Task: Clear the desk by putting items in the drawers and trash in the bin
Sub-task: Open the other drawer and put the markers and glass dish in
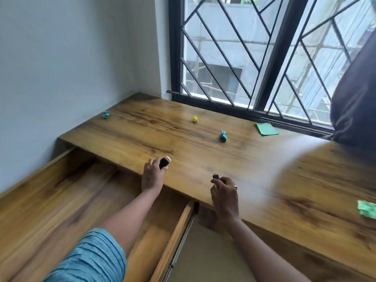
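Pale wall (61, 58) and black-grilled window (223, 47) border the wooden desk (203, 159), daylit.

Left grip (151, 171) and right grip (224, 192) reach forward, fingers curled, pinching.

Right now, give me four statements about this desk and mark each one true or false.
1. The drawer below the desk top is pulled open. True.
2. Both grips are empty. False: the left grip holds a white-tipped dark item, and the right grip holds a small dark item.
3. A yellow paper ball lies on the desk top. True.
4. The flat green note lies inside the drawer. False: it lies on the desk top near the window.
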The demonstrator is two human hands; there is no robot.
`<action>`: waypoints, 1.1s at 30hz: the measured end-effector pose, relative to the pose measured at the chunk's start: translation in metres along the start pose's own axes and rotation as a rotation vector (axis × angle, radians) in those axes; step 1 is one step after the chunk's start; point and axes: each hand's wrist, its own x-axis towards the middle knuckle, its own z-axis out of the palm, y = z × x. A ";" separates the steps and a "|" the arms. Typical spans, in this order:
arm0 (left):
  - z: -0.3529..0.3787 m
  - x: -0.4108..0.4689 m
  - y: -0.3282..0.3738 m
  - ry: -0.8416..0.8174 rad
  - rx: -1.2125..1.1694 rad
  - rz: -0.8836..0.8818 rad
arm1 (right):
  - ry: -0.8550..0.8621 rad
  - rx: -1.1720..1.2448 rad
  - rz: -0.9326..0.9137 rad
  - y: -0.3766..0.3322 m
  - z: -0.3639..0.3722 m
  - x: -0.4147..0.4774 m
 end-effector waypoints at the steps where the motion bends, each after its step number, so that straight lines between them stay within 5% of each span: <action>1: -0.011 -0.013 -0.007 0.003 -0.019 -0.015 | -0.001 -0.002 -0.015 -0.009 -0.001 -0.012; 18: -0.157 -0.151 -0.186 -0.308 0.028 -0.565 | -0.393 0.221 -0.068 -0.169 0.064 -0.166; 26: -0.162 -0.141 -0.257 -0.399 0.126 -0.617 | -0.598 0.120 0.036 -0.241 0.138 -0.199; 33: -0.150 -0.136 -0.279 -0.460 0.256 -0.464 | -0.732 0.018 0.081 -0.274 0.185 -0.227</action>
